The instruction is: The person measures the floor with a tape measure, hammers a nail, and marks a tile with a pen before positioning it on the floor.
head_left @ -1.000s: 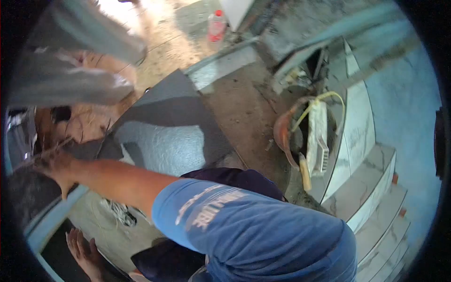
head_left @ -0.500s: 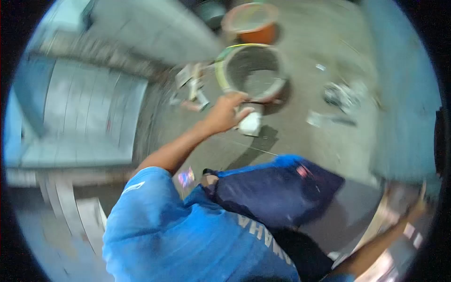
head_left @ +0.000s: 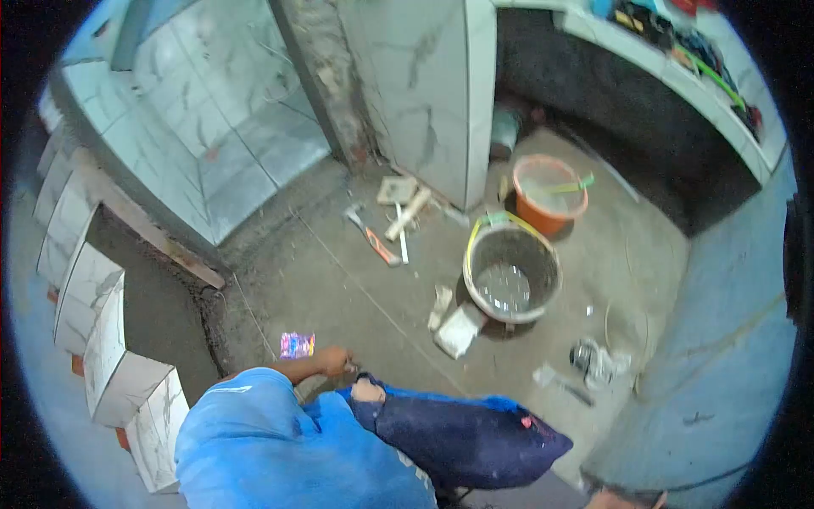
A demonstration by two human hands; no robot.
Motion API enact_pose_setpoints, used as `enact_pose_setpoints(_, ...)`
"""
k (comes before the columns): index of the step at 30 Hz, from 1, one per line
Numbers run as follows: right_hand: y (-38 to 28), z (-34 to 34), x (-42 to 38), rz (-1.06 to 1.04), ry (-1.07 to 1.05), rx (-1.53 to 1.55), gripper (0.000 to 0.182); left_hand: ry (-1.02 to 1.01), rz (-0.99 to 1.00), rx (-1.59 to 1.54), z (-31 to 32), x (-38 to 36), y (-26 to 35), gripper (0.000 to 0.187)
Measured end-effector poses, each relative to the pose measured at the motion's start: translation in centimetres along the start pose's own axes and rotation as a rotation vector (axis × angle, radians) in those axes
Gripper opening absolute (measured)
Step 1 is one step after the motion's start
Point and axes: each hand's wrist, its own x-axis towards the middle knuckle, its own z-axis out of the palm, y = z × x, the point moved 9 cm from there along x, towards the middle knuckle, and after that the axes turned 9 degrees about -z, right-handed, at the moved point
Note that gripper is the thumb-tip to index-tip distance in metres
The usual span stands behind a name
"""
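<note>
The person's left hand (head_left: 333,362) rests low on the grey cement floor (head_left: 398,297), just beside the knee of the dark blue trousers (head_left: 462,437), and its fingers look curled downward, though I cannot tell whether they close on anything or only press the floor. The right hand (head_left: 612,499) barely shows at the bottom edge of the view, so its grip cannot be told either. Nearest the left hand lies a small shiny pink and purple foil wrapper (head_left: 297,344), flat on the floor just beside the wrist; it is probably very light, thin and crinkly, best pinched by an edge with fingertips, and it could slide on the dusty cement. Further out, a pale broken tile offcut (head_left: 459,330) lies near the foot of a grey mortar-caked bucket with a yellow-green handle (head_left: 511,271); the offcut should be stiff, brittle and sharp at its edges, and the bucket heavy if lifted by its handle. Crumpled white rags (head_left: 598,360) lie well to the right. Beyond the bucket stand an orange plastic bucket (head_left: 549,192), an orange-handled trowel (head_left: 373,237) and a wooden-handled mallet (head_left: 407,214), all scattered between the hand and the marble-patterned tiled wall (head_left: 424,93). To the left, stacked white tiled steps (head_left: 102,322) crowd the open floor.
</note>
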Motion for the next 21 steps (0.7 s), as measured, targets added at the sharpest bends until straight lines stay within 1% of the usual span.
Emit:
enact_pose_setpoints(1,-0.7,0.2,0.2,0.021,-0.003,-0.035,0.072,-0.008,0.032,-0.054,0.1,0.2,0.7,0.036)
enact_pose_setpoints(2,-0.9,0.6,0.4,0.034,-0.023,-0.104,0.073,-0.018,0.024,-0.097,0.1,0.6,0.8,0.034)
enact_pose_setpoints(4,-3.2,1.6,0.8,0.056,-0.058,-0.238,0.075,-0.047,-0.025,-0.159,1.6,0.9,0.8,0.032)
enact_pose_setpoints(5,-4.7,1.9,0.9,0.084,-0.049,-0.266,0.076,-0.017,-0.064,-0.174,1.8,0.9,0.5,0.032)
enact_pose_setpoints(6,-3.3,1.4,0.8,0.085,-0.042,-0.277,0.076,-0.021,-0.054,-0.167,2.4,0.7,1.1,0.032)
enact_pose_setpoints(7,-0.5,0.3,1.3,0.073,-0.06,-0.28,0.077,-0.087,-0.039,-0.274,3.6,-0.4,1.7,0.031)
enact_pose_setpoints(8,1.4,-1.5,1.3,0.082,-0.041,-0.247,0.078,-0.099,-0.009,-0.372,2.8,-0.2,2.2,0.03)
enact_pose_setpoints(9,3.2,-1.6,0.5,0.104,0.005,-0.194,0.079,0.168,0.146,-0.173,0.8,-0.4,3.3,0.029)
enact_pose_setpoints(10,3.9,1.8,-0.9,0.127,0.059,-0.135,0.08,0.443,0.282,0.043,-2.5,0.5,5.0,0.028)
enact_pose_setpoints(11,4.7,3.6,-1.3,0.133,0.083,-0.105,0.082,0.529,0.292,0.067,-7.8,1.9,6.6,0.028)
enact_pose_setpoints(13,5.5,2.6,0.0,0.096,0.063,-0.129,0.084,0.518,0.152,-0.103,-16.3,2.9,9.6,0.027)
enact_pose_setpoints(14,5.7,2.0,0.8,0.073,0.055,-0.15,0.085,0.771,0.306,-0.138,-23.2,2.1,12.1,0.025)
enact_pose_setpoints(15,5.9,1.6,1.2,0.05,0.038,-0.177,0.086,0.819,0.225,-0.181,-30.2,1.8,14.0,0.024)
enact_pose_setpoints(16,5.4,1.4,0.7,0.028,0.02,-0.208,0.087,1.191,0.401,-0.054,-37.5,0.6,16.2,0.021)
enact_pose_setpoints(17,4.6,1.3,-0.1,0.009,0.001,-0.243,0.088,1.429,0.569,0.039,-44.1,-3.6,20.3,0.022)
enact_pose_setpoints(18,6.7,0.6,-0.2,-0.008,-0.017,-0.282,0.09,1.67,0.836,0.094,-49.8,-6.6,23.5,0.023)
enact_pose_setpoints(19,10.2,-0.1,-0.4,-0.031,-0.032,-0.32,0.091,1.8,0.838,0.08,-55.0,-8.3,25.9,0.024)
enact_pose_setpoints(20,8.8,-0.8,-0.1,-0.034,-0.011,-0.333,0.091,1.797,0.808,0.035,-60.5,-9.1,28.2,0.022)
enact_pose_setpoints(21,7.5,0.0,-0.3,0.076,-0.068,-0.093,0.091,1.844,0.809,0.051,-65.5,-9.6,30.3,0.021)
